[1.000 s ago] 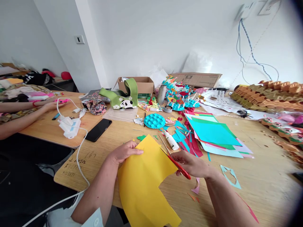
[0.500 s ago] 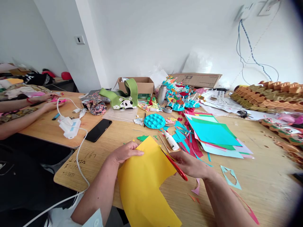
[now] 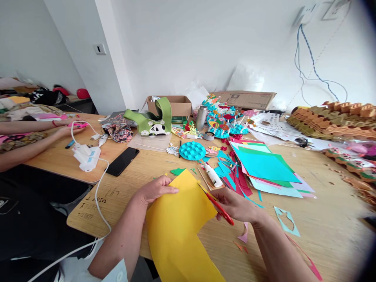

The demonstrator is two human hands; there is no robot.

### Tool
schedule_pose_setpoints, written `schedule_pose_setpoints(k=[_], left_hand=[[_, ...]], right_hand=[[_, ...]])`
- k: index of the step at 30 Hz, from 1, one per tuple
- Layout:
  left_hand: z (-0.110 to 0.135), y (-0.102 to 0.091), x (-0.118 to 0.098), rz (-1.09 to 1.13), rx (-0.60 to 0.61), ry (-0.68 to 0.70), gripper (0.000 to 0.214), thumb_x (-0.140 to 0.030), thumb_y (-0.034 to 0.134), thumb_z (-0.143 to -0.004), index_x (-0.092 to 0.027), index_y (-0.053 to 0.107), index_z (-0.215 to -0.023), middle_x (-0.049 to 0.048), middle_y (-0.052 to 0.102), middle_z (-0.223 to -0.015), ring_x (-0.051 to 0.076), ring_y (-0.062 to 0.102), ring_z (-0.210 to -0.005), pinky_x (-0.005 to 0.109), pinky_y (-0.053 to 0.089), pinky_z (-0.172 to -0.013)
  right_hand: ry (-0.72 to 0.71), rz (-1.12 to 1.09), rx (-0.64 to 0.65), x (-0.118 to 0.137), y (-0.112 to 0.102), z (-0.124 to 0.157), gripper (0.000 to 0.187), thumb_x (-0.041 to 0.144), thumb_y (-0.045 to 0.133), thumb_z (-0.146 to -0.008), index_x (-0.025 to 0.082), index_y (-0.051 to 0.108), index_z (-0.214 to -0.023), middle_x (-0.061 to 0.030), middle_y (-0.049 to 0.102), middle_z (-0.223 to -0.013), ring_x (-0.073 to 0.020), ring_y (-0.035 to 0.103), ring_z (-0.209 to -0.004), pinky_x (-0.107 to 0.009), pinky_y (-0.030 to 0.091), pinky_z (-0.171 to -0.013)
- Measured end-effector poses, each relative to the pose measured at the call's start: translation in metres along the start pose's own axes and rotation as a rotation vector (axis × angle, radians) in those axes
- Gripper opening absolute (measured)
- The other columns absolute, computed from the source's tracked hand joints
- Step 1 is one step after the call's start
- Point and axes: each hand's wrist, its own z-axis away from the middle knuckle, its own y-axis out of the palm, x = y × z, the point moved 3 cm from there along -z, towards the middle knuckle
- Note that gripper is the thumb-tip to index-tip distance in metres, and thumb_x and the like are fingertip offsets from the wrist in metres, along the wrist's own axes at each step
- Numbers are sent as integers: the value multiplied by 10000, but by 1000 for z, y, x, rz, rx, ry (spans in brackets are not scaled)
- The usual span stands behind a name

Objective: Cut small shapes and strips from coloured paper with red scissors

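My left hand (image 3: 155, 188) pinches the upper left edge of a large yellow paper sheet (image 3: 179, 227) that hangs over the near table edge. My right hand (image 3: 237, 204) is closed on red-handled scissors (image 3: 219, 207), whose blades point up-left along the sheet's right edge. A white glue bottle (image 3: 213, 174) lies just beyond the scissors. A stack of coloured paper sheets (image 3: 264, 168), teal on top, lies to the right of it.
Another person's arms (image 3: 32, 137) work at the far left with a pink tool. On the wooden table (image 3: 323, 219) lie a black phone (image 3: 122, 161), a white charger and cable (image 3: 86, 156), a green panda bag (image 3: 152, 119), a cardboard box (image 3: 176, 105), a teal paper disc (image 3: 192, 150) and paper scraps (image 3: 286, 221).
The scissors and my right hand have shifted slightly up-left along the yellow sheet's edge. The other person's hands at far left have moved a little.
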Motion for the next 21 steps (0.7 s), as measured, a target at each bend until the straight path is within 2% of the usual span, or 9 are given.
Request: schedule_pose_setpoints(k=[11,21], left_hand=[[0,0,0,1,18,20,203,-312,711,-666,-125,693,-743,49,697,-714,133,612,-571,209,425,-539],[0,0,1,-11,46,14,265,-329,709,-665,-114,699,-819,83,708,-786,164,636,-632,247,464,-607]], right_hand=[[1,-59,33,-3,2,0,389,497,561,-790,117,597,-869,-25,595,-677,-119,594,-575,-210,467,-501],[-35,-78,27,-3,1,1,422,554,558,-775,137,515,-725,-22,587,-639,-120,598,-561,-196,438,-464]])
